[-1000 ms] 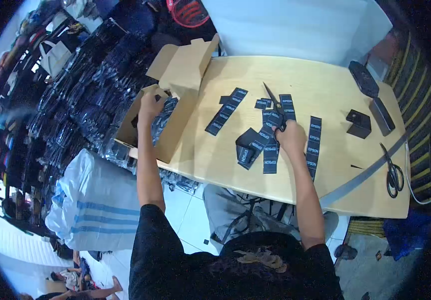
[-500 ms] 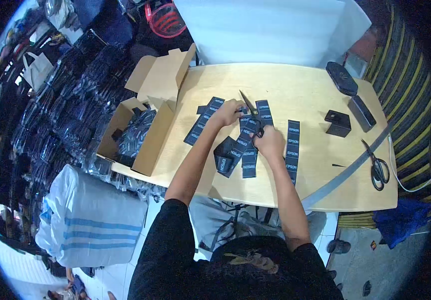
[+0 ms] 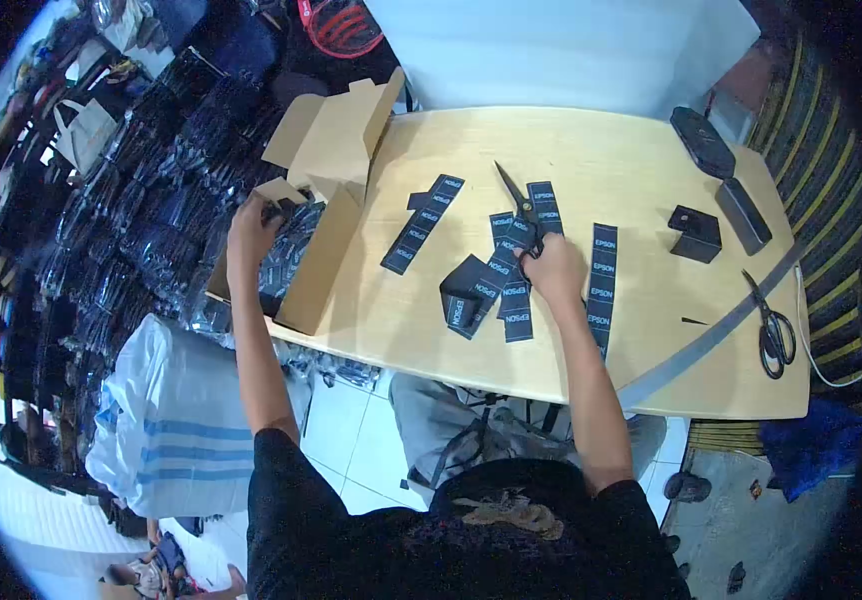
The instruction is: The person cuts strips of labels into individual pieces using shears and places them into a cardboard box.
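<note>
Leftward has gone the left hand (image 3: 249, 230), now at the box (image 3: 323, 285) by the counter's (image 3: 401, 325) left edge, grip curled, contents unclear; the right hand (image 3: 556, 268) grips scissors (image 3: 513, 190) tightly over mid-counter labels (image 3: 503, 280); careless dragging could scatter them.

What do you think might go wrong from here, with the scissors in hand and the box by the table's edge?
The scissors in the right hand lie over some label strips, so moving them might drag or nick one. The box sits at the table's edge, so a push from the left hand might tip it off.
</note>
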Tool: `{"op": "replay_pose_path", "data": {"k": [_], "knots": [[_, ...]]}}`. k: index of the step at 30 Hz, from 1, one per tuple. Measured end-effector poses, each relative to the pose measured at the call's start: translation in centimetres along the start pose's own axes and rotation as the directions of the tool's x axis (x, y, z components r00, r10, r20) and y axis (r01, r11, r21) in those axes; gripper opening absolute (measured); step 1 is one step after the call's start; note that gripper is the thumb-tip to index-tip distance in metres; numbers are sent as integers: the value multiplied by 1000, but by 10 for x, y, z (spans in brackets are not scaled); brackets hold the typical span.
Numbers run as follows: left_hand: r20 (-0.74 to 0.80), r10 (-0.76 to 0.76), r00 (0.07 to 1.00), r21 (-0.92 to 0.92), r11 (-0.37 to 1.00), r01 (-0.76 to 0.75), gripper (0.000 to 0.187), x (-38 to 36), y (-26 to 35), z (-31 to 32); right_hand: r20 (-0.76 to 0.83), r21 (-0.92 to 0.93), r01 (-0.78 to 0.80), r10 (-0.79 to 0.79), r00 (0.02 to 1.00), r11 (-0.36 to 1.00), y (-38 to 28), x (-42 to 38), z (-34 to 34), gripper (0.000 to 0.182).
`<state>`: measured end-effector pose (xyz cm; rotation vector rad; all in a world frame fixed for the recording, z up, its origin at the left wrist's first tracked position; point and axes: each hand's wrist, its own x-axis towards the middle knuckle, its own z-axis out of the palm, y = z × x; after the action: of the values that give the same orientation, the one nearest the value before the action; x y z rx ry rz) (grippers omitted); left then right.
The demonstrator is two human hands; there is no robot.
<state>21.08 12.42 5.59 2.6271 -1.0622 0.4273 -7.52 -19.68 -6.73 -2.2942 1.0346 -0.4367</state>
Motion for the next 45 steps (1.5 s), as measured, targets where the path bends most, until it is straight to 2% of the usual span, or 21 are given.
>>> {"op": "replay_pose_path", "data": {"k": [1, 3, 5, 7, 8, 10, 12, 15, 16, 17, 19, 20, 21, 24, 25, 27, 29, 31, 32, 36, 45], "knots": [[0, -2, 1000, 0, 1000, 2, 39, -6, 3, 5, 0, 3, 2, -2, 1000, 1000, 0, 0, 0, 32], [-68, -156, 985, 290, 942, 169, 48, -18, 20, 21, -16, 10, 12, -11, 1000, 1000, 2, 2, 1, 32], [-42, 4, 999, 134, 991, 1, 48, -29, 93, 16, 2, -2, 11, -11, 1000, 1000, 4, 4, 4, 33], [-83, 183, 980, -224, 955, -197, 42, -36, 137, 48, 6, -7, 2, -2, 1000, 1000, 2, 3, 4, 34], [-5, 64, 998, -417, 907, -60, 45, -42, 163, 63, -13, -7, 10, -10, 1000, 1000, 2, 2, 4, 34], [267, -19, 964, -408, 903, 131, 48, -47, 203, 78, -34, -12, 20, -20, 999, 1000, 3, 2, 5, 34], [326, -64, 943, -257, 954, 153, 47, -52, 213, 107, -58, -28, 44, -46, 997, 999, 5, 2, 7, 39], [387, -21, 922, -318, 935, 155, 45, -56, 212, 121, -22, -8, 37, -38, 999, 999, 2, 0, 1, 41], [306, 59, 950, -382, 922, 66, 37, -58, 208, 125, -46, -19, 36, -37, 998, 999, 3, 0, 3, 45], [303, 60, 951, -382, 922, 64, 37, -59, 204, 127, -48, -18, 38, -39, 998, 999, 2, 0, 3, 45], [223, 57, 973, -613, 785, 95, 31, -60, 209, 111, -46, 9, 26, -25, 999, 1000, 0, -2, 0, 49], [66, 41, 997, -657, 754, 13, 23, -64, 213, 104, -125, 56, 71, -64, 990, 996, 4, -1, 4, 52], [61, 45, 997, -657, 754, 7, 23, -68, 222, 89, -131, 57, 73, -65, 989, 996, 1, -3, 2, 52], [-309, -24, 951, -611, 771, -179, 13, -78, 242, 61, -196, 209, 124, -83, 977, 970, -16, -14, -18, 48], [-316, -26, 948, -611, 770, -182, 13, -82, 245, 57, -200, 207, 131, -90, 976, 970, -19, -17, -21, 48], [-459, 10, 889, -512, 814, -274, 14, -85, 253, 47, -161, 495, 210, -148, 976, 843, -25, -24, -25, 39], [-489, 11, 872, -497, 818, -289, 17, -85, 257, 44, -175, 559, 229, -157, 972, 797, -37, -35, -30, 41], [-589, 44, 807, -430, 828, -359, 13, -83, 261, 42, -92, 786, 204, -216, 972, 583, -42, -42, -33, 33], [-590, 41, 806, -450, 813, -371, 12, -82, 264, 41, -25, 852, 175, -297, 955, 493, -42, -45, -36, 26], [-545, 128, 828, -441, 797, -413, 13, -87, 266, 44, 72, 945, 31, -300, 951, 325, -56, -66, -49, 21], [-407, 129, 904, -594, 715, -369, 15, -106, 273, 32, -10, 959, 74, -228, 974, 272, -64, -70, -51, 11]]}}
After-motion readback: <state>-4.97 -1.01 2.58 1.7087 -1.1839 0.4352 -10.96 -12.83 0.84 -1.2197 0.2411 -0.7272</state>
